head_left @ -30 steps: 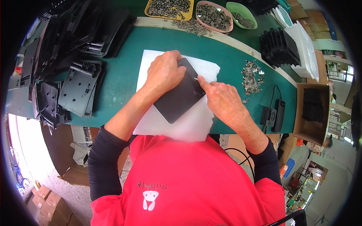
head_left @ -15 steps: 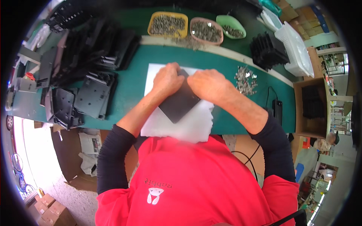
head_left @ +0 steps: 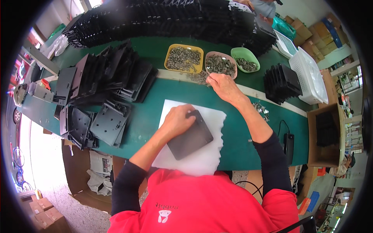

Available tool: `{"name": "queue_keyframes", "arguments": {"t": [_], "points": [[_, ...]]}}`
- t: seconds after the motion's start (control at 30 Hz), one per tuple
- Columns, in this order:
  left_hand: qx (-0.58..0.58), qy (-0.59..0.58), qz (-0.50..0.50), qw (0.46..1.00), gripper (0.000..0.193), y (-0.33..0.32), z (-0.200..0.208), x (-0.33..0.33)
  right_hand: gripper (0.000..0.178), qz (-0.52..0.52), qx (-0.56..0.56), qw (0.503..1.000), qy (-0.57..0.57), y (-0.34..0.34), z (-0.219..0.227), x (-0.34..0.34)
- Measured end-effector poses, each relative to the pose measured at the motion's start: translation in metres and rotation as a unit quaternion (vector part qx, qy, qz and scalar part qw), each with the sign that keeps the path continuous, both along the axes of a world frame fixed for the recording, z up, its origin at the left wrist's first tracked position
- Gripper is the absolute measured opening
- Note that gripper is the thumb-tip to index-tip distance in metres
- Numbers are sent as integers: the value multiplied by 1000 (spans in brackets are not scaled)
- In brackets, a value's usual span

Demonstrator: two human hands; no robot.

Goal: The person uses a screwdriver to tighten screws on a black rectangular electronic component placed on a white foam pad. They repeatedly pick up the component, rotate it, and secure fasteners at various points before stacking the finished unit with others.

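Note:
A flat dark grey plastic panel [head_left: 192, 136] lies at a slant on a white foam sheet [head_left: 206, 160]. My left hand [head_left: 179, 122] grips the panel's far left edge, thumb on top and fingers curled over it. My right hand [head_left: 226, 87] is stretched forward to the near rim of a pink bowl [head_left: 221, 65] of small metal parts. Its fingers are pressed together beside loose small parts [head_left: 198, 77] on the pale strip; whatever is between the fingertips is hidden.
A yellow tray [head_left: 184, 58] and a green bowl [head_left: 245, 60] of small metal parts flank the pink bowl. Black panels [head_left: 112, 73] are stacked at left, more [head_left: 283, 83] at right. Metal clips [head_left: 261, 110] lie beside my right forearm. A person's hand [head_left: 246, 4] shows at the far side.
My right hand has left the panel and reached forward to the bowls. My left hand stays on the panel. The view has tilted up, showing more of the far table.

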State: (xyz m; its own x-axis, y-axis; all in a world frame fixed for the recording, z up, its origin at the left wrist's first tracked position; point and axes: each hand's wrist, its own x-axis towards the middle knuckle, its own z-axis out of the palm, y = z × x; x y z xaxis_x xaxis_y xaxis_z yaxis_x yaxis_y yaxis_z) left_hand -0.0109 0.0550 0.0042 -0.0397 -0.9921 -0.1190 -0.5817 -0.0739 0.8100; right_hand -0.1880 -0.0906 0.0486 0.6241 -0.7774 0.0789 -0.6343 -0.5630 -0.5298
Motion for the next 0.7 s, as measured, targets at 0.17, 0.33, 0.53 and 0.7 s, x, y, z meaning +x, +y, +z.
{"name": "queue_keyframes", "arguments": {"t": [0.17,0.33,0.53,0.7], "points": [[8,17,4,1000,34,-1,-3,0,20,-67,-48,993,90,-62,-30,46],[16,21,18,999,34,-5,-11,2,19,-37,-111,978,174,-83,-46,86],[152,332,61,929,21,-15,-5,23,20,9,-133,972,191,-79,-47,91],[155,307,69,936,21,-14,-5,21,23,-9,-121,974,191,-75,-40,91]]}}
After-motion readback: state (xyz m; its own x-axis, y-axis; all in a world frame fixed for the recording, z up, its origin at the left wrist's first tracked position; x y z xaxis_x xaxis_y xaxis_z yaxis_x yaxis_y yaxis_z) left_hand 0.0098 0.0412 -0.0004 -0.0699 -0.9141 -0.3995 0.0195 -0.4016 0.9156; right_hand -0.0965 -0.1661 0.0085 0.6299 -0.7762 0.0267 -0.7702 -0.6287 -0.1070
